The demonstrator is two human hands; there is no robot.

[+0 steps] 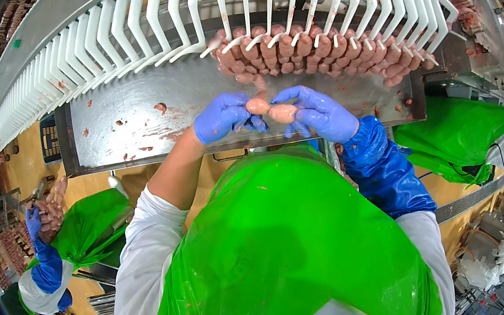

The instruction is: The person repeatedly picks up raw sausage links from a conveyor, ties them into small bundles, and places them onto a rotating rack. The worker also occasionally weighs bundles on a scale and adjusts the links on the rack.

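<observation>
1. Head view, grip: the blue-gloved left hand (224, 116) is curled closed at one end of two joined sausage links (282, 113); the right hand (320, 113) grips the other end, fingers partly spread.
2. Location: the links are held over the near part of a metal tray (145, 134), just below the hanging sausages (308, 53).
3. Rack: white hooks (136, 20) curve across the far side, those right of centre loaded.
4. Tray surface: meat scraps (160, 108) noted, scattered.
5. Nearby: a co-worker at left, in a green apron (91, 225), has one gloved hand at more sausages (52, 211).
</observation>
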